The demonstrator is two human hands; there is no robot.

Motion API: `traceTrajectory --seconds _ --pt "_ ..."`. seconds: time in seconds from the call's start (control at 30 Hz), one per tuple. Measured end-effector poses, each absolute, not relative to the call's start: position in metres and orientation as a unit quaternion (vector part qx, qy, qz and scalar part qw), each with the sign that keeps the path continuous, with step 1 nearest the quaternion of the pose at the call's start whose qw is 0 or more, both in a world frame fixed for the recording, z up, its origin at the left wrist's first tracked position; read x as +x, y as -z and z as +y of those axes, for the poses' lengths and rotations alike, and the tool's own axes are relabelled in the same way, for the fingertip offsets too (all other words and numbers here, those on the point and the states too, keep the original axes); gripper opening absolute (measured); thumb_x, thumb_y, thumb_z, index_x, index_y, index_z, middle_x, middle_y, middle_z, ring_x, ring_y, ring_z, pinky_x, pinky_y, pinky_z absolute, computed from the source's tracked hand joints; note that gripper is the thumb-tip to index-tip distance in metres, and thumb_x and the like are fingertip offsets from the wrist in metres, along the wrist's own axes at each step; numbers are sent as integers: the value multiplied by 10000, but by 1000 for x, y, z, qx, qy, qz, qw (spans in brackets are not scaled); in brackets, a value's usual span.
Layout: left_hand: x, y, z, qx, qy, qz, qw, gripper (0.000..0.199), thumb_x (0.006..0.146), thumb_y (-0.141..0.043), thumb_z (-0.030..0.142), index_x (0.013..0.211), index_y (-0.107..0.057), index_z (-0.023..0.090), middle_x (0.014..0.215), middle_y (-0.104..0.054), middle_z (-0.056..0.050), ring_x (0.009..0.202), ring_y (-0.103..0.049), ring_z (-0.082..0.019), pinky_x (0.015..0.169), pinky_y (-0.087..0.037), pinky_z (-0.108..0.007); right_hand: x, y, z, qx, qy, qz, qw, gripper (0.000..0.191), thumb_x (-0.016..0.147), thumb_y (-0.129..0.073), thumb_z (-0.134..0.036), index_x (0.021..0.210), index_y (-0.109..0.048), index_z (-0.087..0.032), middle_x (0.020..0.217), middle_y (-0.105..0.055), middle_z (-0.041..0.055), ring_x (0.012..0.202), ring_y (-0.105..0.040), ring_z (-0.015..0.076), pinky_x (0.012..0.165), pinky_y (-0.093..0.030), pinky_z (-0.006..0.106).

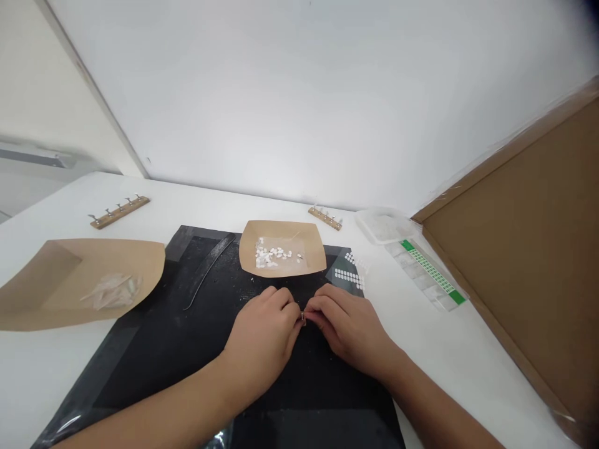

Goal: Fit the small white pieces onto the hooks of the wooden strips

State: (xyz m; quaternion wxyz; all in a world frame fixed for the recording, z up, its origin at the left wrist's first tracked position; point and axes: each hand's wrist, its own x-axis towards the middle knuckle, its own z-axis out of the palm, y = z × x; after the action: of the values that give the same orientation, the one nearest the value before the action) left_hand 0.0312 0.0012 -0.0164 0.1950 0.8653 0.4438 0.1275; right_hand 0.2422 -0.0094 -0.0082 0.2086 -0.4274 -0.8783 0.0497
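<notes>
My left hand (267,325) and my right hand (349,324) meet over the black mat (299,393), fingertips pinched together. Between them is a tiny, light brown piece (303,318), mostly covered by the fingers, so its kind does not show. Both hands are closed on it. Just beyond them stands a brown paper tray (250,246) with small white bits (270,254) on a clear sheet. Beside my right hand lies a clear sheet with white round dots (347,275).
A larger paper tray (60,274) at left holds clear thin pieces (115,290). A thin dark strip (206,274) lies on the mat. Wooden bars with metal clips (119,212) stand at the back. At right are a plastic container (384,224), a green-edged sheet (433,272) and a cardboard box (524,237).
</notes>
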Motion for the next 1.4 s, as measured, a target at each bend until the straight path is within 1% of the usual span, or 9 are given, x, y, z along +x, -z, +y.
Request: traceTrajectory --seconds 0.17,0.43,0.6,0.7,0.87,1.03,1.23,1.4 --pt "31 14 0 872 -142 430 186 247 1048 -504 176 929 -721 178 950 -683 -87 933 -585 -264 825 -532 -440 241 8 -9 -435 -47 -875 207 179 1105 -507 -249 1001 -646 -207 911 -688 46 780 -633 164 634 -452 266" --pt "29 14 4 864 -153 428 217 255 1044 -518 186 929 -744 177 957 -693 -74 951 -574 -267 857 -537 -447 240 12 -8 -409 -15 -889 207 111 1075 -548 -183 1033 -650 -198 911 -690 46 788 -626 175 683 -463 291" --pt "27 17 4 867 -169 422 207 256 1047 -537 197 903 -749 191 920 -699 -66 909 -573 -246 809 -538 -418 240 12 -8 -407 1 -891 203 152 1082 -528 -200 1016 -665 -207 898 -704 50 772 -633 177 660 -456 291" --pt "27 18 5 867 -167 422 205 259 1045 -549 197 889 -756 192 910 -703 -66 903 -576 -244 800 -551 -421 239 10 -8 -402 4 -892 206 151 1081 -532 -199 1012 -667 -211 892 -706 49 776 -637 178 666 -464 294" --pt "27 17 7 869 -172 416 205 244 1039 -570 196 886 -760 190 907 -708 -55 900 -581 -244 804 -563 -430 239 10 -8 -397 3 -895 205 138 1085 -539 -186 1016 -657 -205 889 -702 48 772 -620 177 664 -460 302" --pt "26 17 7 867 -176 416 212 218 1025 -593 190 879 -754 190 908 -712 -53 910 -577 -247 813 -563 -419 240 11 -8 -392 -1 -899 193 102 1080 -572 -211 1026 -657 -197 899 -701 47 767 -615 175 647 -450 306" --pt "27 14 7 863 -168 421 225 223 1022 -582 182 879 -753 189 911 -714 -54 927 -577 -254 819 -557 -425 242 9 -8 -386 -10 -902 194 78 1071 -593 -206 1049 -667 -204 895 -709 41 770 -618 178 660 -437 310" --pt "26 14 7 861 -177 420 229 234 1017 -574 179 869 -754 192 897 -707 -53 915 -567 -251 809 -543 -421 244 8 -9 -396 -10 -899 185 106 1080 -590 -241 1050 -689 -220 886 -713 30 726 -612 166 659 -405 314"
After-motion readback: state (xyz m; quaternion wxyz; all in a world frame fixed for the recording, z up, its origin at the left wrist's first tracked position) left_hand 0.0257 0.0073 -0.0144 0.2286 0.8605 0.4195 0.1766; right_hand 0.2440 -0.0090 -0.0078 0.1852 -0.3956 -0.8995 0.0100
